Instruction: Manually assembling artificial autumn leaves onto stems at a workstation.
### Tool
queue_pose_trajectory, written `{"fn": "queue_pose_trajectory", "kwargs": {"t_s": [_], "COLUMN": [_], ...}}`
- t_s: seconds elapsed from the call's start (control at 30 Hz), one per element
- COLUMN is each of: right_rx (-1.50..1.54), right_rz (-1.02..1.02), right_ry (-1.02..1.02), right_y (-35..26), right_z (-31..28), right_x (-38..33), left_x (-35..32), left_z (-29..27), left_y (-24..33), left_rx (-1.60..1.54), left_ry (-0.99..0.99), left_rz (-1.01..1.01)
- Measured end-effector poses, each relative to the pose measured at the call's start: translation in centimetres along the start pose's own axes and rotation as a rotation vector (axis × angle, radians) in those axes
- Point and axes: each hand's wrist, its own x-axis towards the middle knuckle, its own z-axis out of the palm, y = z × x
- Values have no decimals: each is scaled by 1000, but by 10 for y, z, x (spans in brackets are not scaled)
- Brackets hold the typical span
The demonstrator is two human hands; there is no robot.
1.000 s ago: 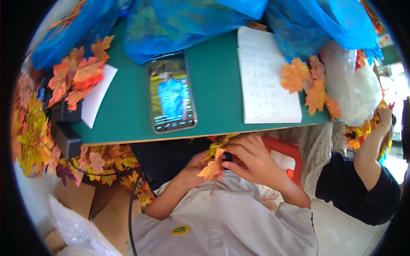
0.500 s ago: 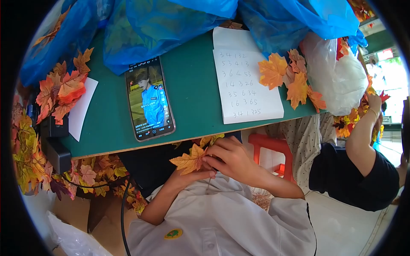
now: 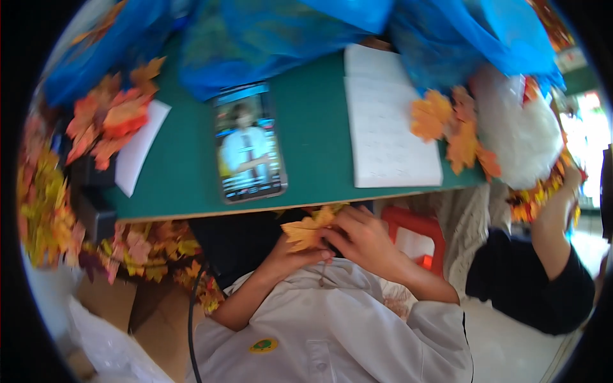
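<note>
Below the table's front edge, in front of my shirt, my two hands are close together on an artificial maple leaf (image 3: 305, 231), orange-yellow in colour. My left hand (image 3: 288, 255) is closed underneath it, its thumb lying toward the right hand. From the right, my right hand (image 3: 365, 237) reaches over with bent fingers pinching at the leaf's base. A thin brownish stem hangs below the fingers. More yellowish leaf shows behind the right knuckles. The exact spot gripped is hidden by the fingers, and the picture is somewhat blurred.
On the green table (image 3: 313, 140) lie a lit phone (image 3: 250, 143), a white paper sheet (image 3: 393, 137), and orange leaves (image 3: 431, 115). Blue plastic bags (image 3: 281, 45) line the back. A red stool (image 3: 415, 223) stands beyond my right hand; at right is another person's arm (image 3: 552, 223).
The view has shifted, so the table and its things sit farther right and slightly lower. The phone screen shows a different picture. My hands keep hold of the leaf in much the same pose.
</note>
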Motion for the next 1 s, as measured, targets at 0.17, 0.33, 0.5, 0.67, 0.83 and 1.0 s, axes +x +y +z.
{"fn": "queue_pose_trajectory", "kwargs": {"t_s": [0.17, 0.33, 0.5, 0.67, 0.83, 1.0], "right_rx": [-56, 62, -70, -321, -226, -629], "right_rz": [-66, -57, -310, -507, -299, 191], "right_ry": [-39, 41, 316, 1004, 1352, 1048], "right_y": [-16, -44, -59, -70, -80, -16], "right_z": [-20, -52, -108, -187, -275, -327], "right_x": [7, 18, 16, 39, 42, 58], "left_x": [5, 2, 25, -7, -7, -4], "left_z": [6, -12, -31, -12, -17, -13], "left_y": [-2, 6, -27, -1, -13, -8], "left_rx": [-114, -68, -342, -139, -185, -174], "left_ry": [-15, -101, -248, 42, 36, 66], "left_rz": [32, 51, -68, 48, 19, 27]}}
